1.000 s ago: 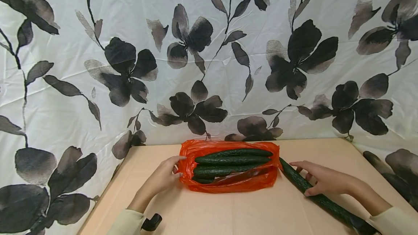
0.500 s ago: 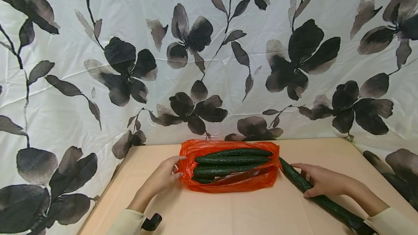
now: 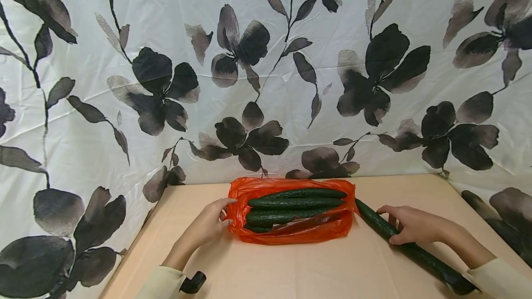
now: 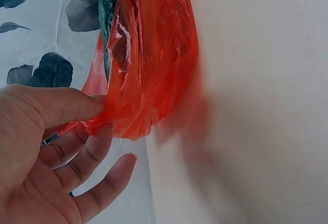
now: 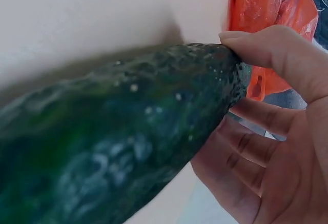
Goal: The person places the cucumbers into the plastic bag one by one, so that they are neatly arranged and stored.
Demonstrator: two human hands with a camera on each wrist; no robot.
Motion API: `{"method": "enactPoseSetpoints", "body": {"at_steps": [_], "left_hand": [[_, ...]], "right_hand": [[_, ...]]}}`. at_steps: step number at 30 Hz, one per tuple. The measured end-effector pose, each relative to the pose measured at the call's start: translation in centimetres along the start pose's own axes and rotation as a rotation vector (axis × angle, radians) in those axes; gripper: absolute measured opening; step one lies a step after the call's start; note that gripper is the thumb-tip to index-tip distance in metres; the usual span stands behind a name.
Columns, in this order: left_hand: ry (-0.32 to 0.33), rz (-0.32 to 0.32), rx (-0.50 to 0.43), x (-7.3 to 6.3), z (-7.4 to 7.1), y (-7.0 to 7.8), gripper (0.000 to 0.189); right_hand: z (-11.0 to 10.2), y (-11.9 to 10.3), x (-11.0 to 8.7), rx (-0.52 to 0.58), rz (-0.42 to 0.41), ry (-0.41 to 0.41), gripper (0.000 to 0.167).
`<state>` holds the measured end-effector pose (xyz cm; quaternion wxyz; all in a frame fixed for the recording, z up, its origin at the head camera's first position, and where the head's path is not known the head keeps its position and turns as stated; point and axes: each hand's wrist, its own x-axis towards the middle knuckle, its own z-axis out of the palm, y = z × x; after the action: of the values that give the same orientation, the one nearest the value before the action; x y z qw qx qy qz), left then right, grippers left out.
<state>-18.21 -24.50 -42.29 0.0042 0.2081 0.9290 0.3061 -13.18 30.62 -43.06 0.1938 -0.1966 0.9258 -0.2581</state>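
In the head view, an orange-red plastic bag lies near the table's back edge with several dark green cucumbers showing in its opening. My left hand pinches the bag's left edge; in the left wrist view, thumb and forefinger meet on the thin plastic. To the right of the bag, a long loose cucumber lies slanting, its far tip at the bag's right end. My right hand grips this cucumber around its middle. The right wrist view shows the thumb and fingers on either side of the bumpy cucumber.
The light wooden-toned table extends in front of the bag. A white cloth with dark flowers hangs behind it. A black device sits at the left wrist.
The right hand's fingers have drawn in around the loose cucumber, and its near end has shifted slightly upward in the head view. My left hand and the bag look unmoved.
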Motion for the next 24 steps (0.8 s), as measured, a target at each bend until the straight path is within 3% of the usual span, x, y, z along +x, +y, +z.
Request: {"method": "enactPoseSetpoints", "body": {"at_steps": [9, 18, 24], "left_hand": [[0.001, -0.003, -0.004, 0.0, 0.0, -0.1, 0.056], [0.006, -0.001, -0.004, -0.2, -0.1, -0.2, 0.055], [0.003, 0.007, 0.001, -0.4, -0.2, -0.2, 0.055]], "right_hand": [[-0.6, -0.4, -0.2, -0.049, -0.039, 0.021, 0.063], [-1.5, 0.2, -0.7, 0.075, -0.001, -0.061, 0.054], [-2.5, 0.8, -1.2, 0.05, -0.017, -0.064, 0.055]]}}
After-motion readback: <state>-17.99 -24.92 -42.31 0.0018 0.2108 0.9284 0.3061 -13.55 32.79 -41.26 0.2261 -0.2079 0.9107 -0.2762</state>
